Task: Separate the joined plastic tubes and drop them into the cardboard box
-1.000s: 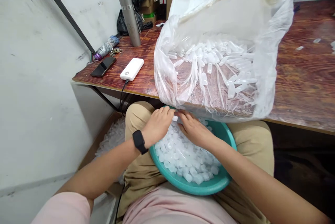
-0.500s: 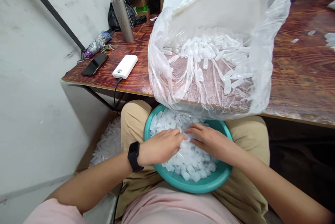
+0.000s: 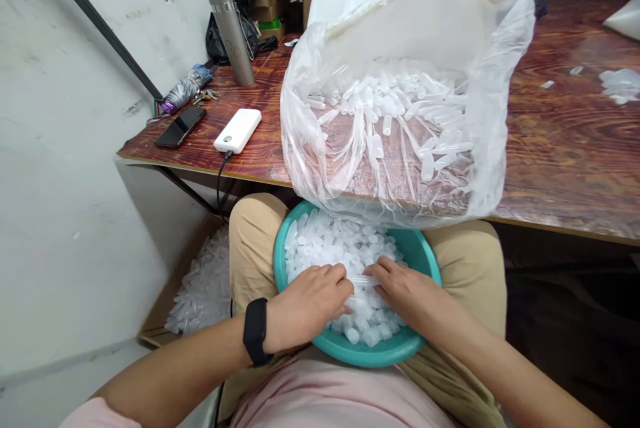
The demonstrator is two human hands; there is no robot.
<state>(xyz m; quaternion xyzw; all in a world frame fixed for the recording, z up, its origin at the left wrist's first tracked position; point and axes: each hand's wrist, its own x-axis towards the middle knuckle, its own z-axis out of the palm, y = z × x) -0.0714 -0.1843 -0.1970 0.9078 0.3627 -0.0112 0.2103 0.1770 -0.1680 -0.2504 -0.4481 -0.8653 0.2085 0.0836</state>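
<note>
A teal basin (image 3: 364, 356) rests on my lap, filled with small translucent white plastic caps (image 3: 337, 236). Just above the heap, a short clear plastic tube (image 3: 363, 280) spans the gap between my hands. My left hand (image 3: 317, 298), with a black band on its wrist, has its fingers curled at the tube's left end. At the right end, the thumb and fingers of my right hand (image 3: 400, 289) pinch the tube. My fingers hide both of its ends.
An open clear plastic bag (image 3: 295, 141) with similar pieces lies on the wood-grain table (image 3: 565, 161), overhanging its edge. Left of it are a power bank (image 3: 238, 130), a phone (image 3: 181, 127) and a steel flask (image 3: 230, 31). A carton of translucent pieces (image 3: 205, 288) sits low at the left.
Both hands have come slightly nearer my body and apart from each other. A clear tube now shows between them, where earlier the fingers were down among the caps.
</note>
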